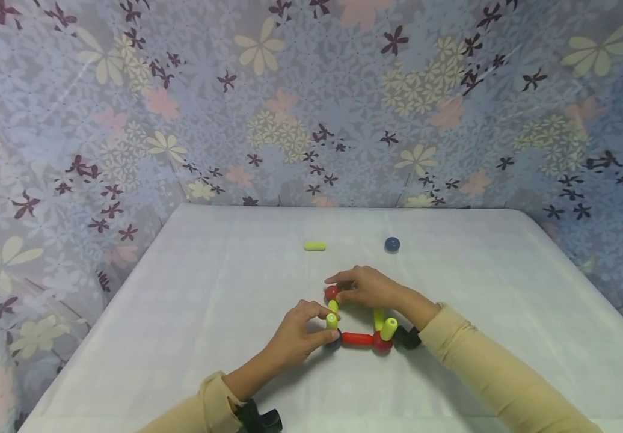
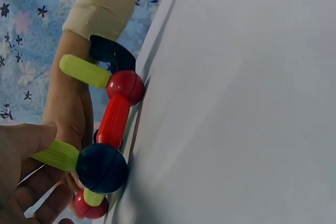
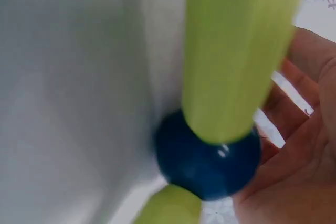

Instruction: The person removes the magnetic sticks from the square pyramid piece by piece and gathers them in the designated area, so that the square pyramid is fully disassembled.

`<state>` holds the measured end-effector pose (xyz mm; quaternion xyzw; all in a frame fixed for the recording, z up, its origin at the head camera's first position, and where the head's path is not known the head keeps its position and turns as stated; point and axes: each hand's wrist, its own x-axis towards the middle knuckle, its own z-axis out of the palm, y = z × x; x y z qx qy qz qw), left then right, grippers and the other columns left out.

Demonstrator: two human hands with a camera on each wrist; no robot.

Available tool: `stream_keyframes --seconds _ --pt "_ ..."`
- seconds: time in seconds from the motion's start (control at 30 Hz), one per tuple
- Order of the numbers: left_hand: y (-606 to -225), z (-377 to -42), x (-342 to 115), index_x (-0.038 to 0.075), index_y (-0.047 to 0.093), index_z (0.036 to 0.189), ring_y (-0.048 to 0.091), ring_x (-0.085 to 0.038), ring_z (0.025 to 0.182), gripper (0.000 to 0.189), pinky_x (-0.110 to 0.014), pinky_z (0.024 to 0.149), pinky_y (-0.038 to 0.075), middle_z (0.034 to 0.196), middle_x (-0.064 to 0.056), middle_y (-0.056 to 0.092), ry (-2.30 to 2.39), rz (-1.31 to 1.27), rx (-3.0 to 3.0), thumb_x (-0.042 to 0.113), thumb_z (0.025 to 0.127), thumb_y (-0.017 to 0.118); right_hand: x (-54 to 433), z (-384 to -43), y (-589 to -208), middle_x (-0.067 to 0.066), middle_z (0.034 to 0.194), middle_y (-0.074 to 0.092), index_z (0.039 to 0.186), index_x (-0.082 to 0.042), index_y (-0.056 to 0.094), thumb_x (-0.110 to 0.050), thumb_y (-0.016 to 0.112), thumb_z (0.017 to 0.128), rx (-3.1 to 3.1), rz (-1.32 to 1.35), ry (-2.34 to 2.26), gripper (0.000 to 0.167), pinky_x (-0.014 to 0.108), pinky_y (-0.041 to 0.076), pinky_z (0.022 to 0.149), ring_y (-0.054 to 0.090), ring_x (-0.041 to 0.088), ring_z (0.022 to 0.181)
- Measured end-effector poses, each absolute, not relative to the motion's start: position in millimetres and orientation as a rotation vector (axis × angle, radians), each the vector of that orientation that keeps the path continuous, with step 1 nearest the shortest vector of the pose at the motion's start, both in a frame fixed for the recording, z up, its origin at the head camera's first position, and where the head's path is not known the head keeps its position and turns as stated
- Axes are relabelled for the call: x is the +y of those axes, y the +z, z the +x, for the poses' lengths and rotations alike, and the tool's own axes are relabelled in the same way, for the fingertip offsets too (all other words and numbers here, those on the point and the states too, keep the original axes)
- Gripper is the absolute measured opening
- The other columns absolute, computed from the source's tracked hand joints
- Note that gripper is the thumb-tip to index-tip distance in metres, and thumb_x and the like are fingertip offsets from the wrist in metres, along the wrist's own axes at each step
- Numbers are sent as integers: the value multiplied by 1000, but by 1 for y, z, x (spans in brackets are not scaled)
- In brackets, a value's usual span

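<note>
In the head view, a frame of sticks and balls lies on the table. My left hand [image 1: 300, 331] pinches an upright yellow-green stick [image 1: 331, 323] set in a dark blue ball [image 2: 102, 168] at the front left. A red stick [image 1: 357, 339] joins that ball to a red ball [image 1: 382, 342], which bears another tilted yellow-green stick [image 1: 389, 328]. My right hand [image 1: 368, 287] holds the back-left red ball [image 1: 331, 293] between thumb and fingers. Close to the right palm, the right wrist view shows another blue ball [image 3: 210, 158] with yellow-green sticks; in the head view the hand hides it.
A loose yellow-green stick [image 1: 314, 246] and a loose blue ball [image 1: 392, 244] lie farther back on the white-covered table [image 1: 225, 258]. Flowered cloth [image 1: 311, 120] hangs behind the table's far edge. A black wrist mount [image 1: 408, 338] sits beside the front-right red ball.
</note>
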<state>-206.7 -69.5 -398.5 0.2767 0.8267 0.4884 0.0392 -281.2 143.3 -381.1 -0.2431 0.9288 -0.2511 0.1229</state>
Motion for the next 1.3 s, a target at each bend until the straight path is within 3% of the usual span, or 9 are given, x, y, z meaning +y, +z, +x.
stream_keyframes --seconds 0.3,0.43,0.57,0.8,1.0,1.17,1.3 --pt "-393 -220 -75 15 69 101 52 -18 98 21 -35 85 39 98 3 69 1411 733 2686 18 81 71 150 -283 -361 4 123 64 136 -17 52 -30 64 88 2629 -648 -491 50 37 48 87 57 14 96" --pt "-394 -232 -74 14 67 106 52 -20 99 25 -35 86 38 100 1 69 1425 645 2736 17 82 70 159 -281 -355 7 128 61 139 -13 46 -35 62 89 2602 -597 -416 58 45 45 98 58 19 110" --pt "-395 -244 -69 12 66 108 53 -23 101 26 -36 87 38 101 -2 67 1458 587 2757 17 82 69 171 -272 -357 9 127 61 139 -9 46 -37 60 90 2635 -569 -447 58 49 43 99 57 26 116" --pt "-400 -265 -57 13 64 110 53 -25 101 27 -37 87 37 103 -5 64 1489 545 2756 20 84 68 194 -244 -375 5 118 64 135 -7 49 -38 61 89 2775 -475 -640 57 44 48 89 56 22 107" --pt "-404 -276 -48 11 65 108 55 -25 98 26 -38 88 36 100 -7 66 1519 619 2789 18 84 68 203 -226 -382 6 120 63 132 -7 53 -35 64 87 2898 -458 -684 53 40 48 85 54 21 103" --pt "-404 -277 -46 11 65 106 55 -24 96 25 -40 91 35 98 -6 66 1519 624 2798 18 83 69 193 -230 -381 9 120 63 125 -7 59 -28 66 86 3021 -491 -726 45 45 46 89 53 25 106" --pt "-405 -276 -45 11 65 107 55 -24 97 25 -40 91 34 98 -6 65 1510 616 2792 19 83 69 178 -244 -380 5 114 66 118 -9 64 -26 69 84 2988 -505 -753 38 41 45 86 51 20 101"
